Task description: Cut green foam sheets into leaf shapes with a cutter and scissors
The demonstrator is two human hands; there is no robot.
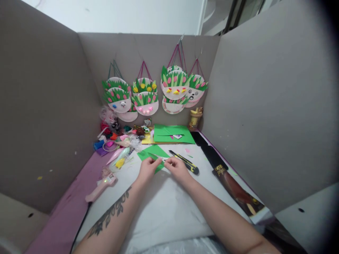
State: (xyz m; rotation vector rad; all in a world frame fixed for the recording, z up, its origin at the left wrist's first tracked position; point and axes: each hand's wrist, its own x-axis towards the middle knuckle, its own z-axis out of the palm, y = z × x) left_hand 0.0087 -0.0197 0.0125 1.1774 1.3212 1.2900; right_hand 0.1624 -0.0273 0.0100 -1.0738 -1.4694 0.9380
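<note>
Both hands pinch green foam sheet (pixel 153 155) at 12 o'clock: left hand (pixel 147 168), right hand (pixel 178 167). Prob. light, floppy; hold near edges.

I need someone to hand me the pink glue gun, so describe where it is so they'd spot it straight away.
Start at the white work surface inside the grey cardboard walls and look to its left edge, by the purple strip. The pink glue gun lies there alone, left of the left hand. Unlike the black and yellow utility knife beside the right hand, it is pale pink and chunky.
</note>
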